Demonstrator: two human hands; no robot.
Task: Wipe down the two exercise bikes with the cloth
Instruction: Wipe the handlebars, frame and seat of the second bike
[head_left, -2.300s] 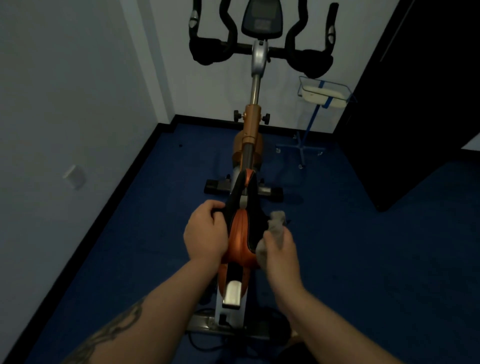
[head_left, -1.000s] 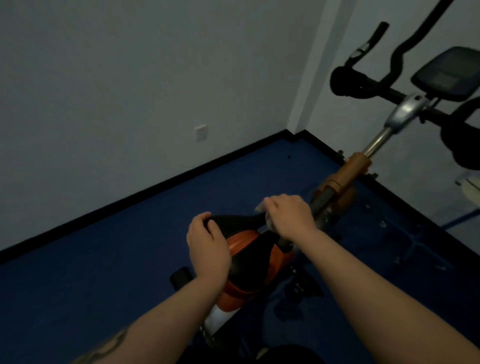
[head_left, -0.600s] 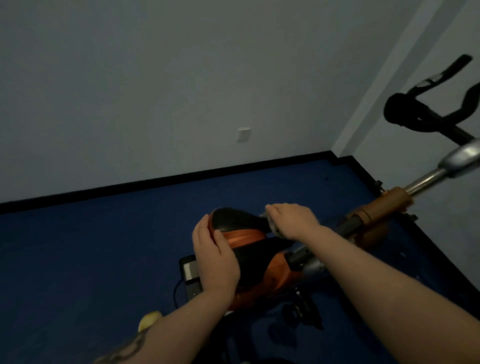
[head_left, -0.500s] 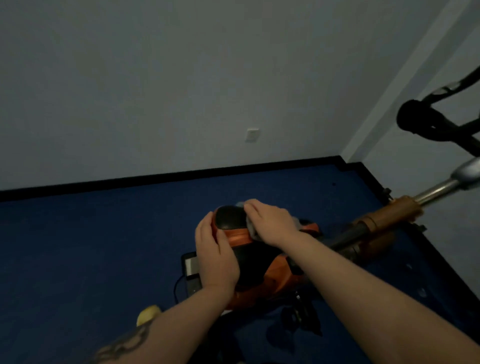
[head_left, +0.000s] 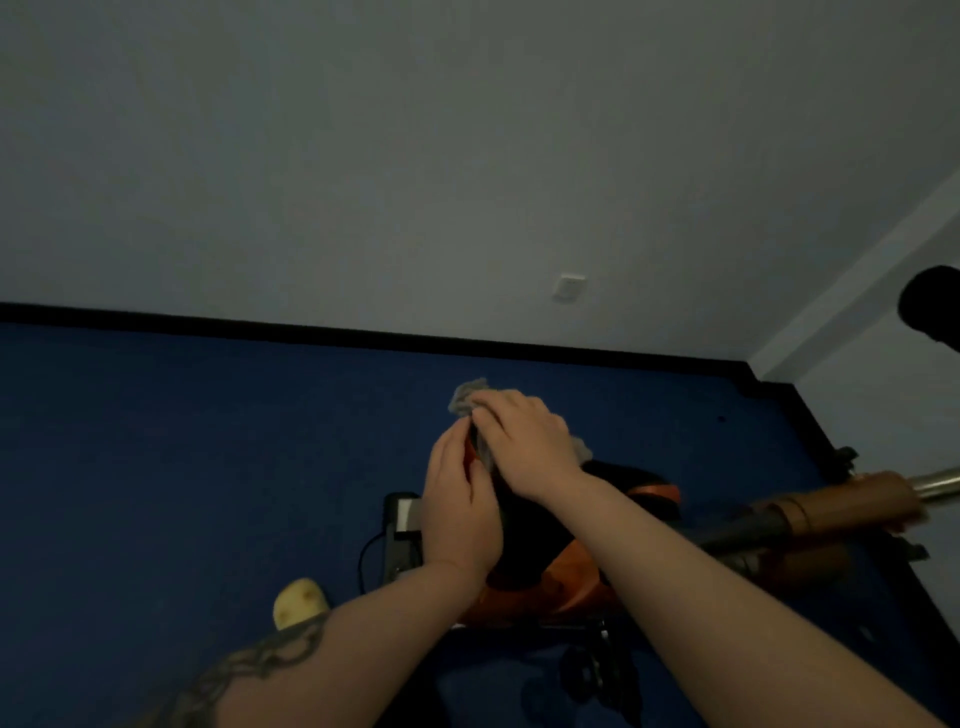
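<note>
Two hands meet at the rear end of the saddle (head_left: 618, 480) of one exercise bike (head_left: 566, 582). Right hand (head_left: 524, 441): fingers bent over a grey cloth (head_left: 467, 399), pressing it down onto the saddle; a wad of cloth shows past the fingertips and a smaller fold shows behind the wrist. Left hand (head_left: 457, 514): fingers laid nearly straight against the near side of the saddle, touching the right hand at the fingertips; whether they curl round the saddle edge cannot be told. The left forearm carries a dark tattoo (head_left: 244, 670).

No brand, label or writing can be read on any surface; the light is dim and the picture soft.

The saddle is black on top with orange trim, and the bike body below it is orange. An orange-brown frame tube (head_left: 831, 506) runs to the right, ending in a bare metal post (head_left: 940, 480) cut by the picture edge. A black handlebar end (head_left: 932, 306) shows at the right edge, well above the tube. Both forearms cover much of the saddle and body.

Below the hands, a dark base bar (head_left: 400, 535) with a pale end plate rests on the blue carpet (head_left: 182, 467), with a thin black cable (head_left: 363, 556) looping beside it. A pale yellow rounded object (head_left: 301, 603) lies on the carpet near the left forearm; what it is cannot be told. A white wall plate (head_left: 569, 287) sits on the grey wall (head_left: 415, 156), above the black skirting (head_left: 260, 327).
</note>
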